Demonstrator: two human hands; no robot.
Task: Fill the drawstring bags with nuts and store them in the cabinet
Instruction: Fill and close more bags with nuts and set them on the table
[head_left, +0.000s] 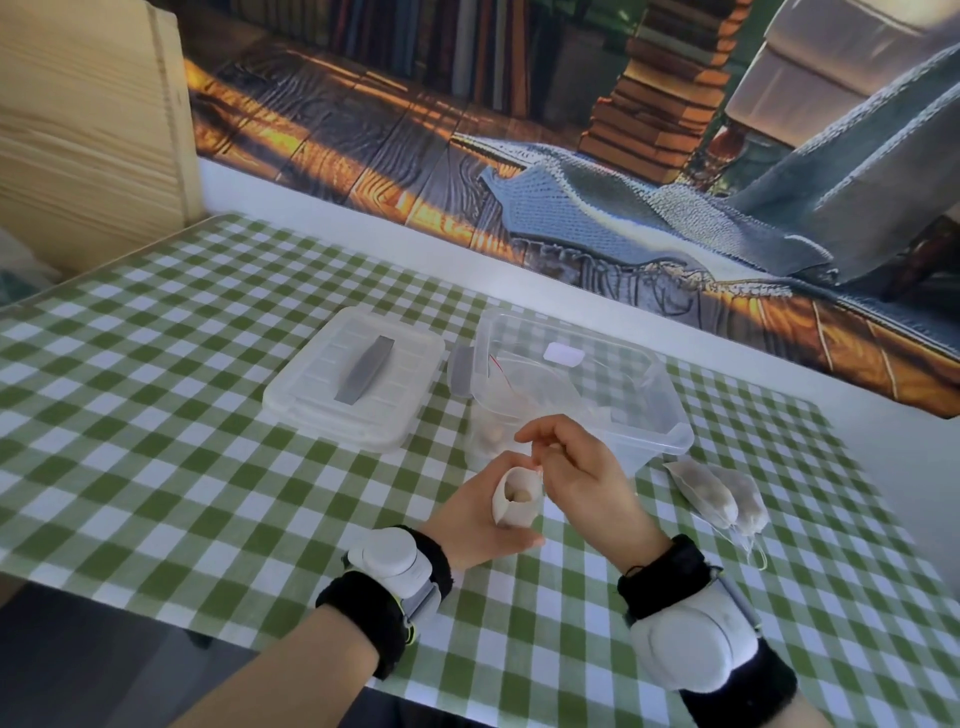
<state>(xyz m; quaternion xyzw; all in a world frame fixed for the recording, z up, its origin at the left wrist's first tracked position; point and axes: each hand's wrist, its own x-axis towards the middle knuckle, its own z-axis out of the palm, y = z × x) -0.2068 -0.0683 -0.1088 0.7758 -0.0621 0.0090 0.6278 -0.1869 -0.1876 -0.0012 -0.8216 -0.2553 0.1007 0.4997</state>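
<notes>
Near the table's front edge: grips the drawstring bag (511, 514) upright in the left hand (475, 522), mouth open, a nut (519, 496) inside. Just above, curls the right hand (576, 467) with fingertips together at the bag's rim; cannot tell whether on a nut or on the cloth. Best to hold the mouth wide and drop nuts straight in, low over the table. Right of the wrist, filled bags (722, 493) close by: mind the sweep. Just behind the hands, the clear tub (675, 415); left of it, the lid (311, 389). Open checked table (156, 415) to the left, leading to the wooden cabinet (88, 130) far left.
</notes>
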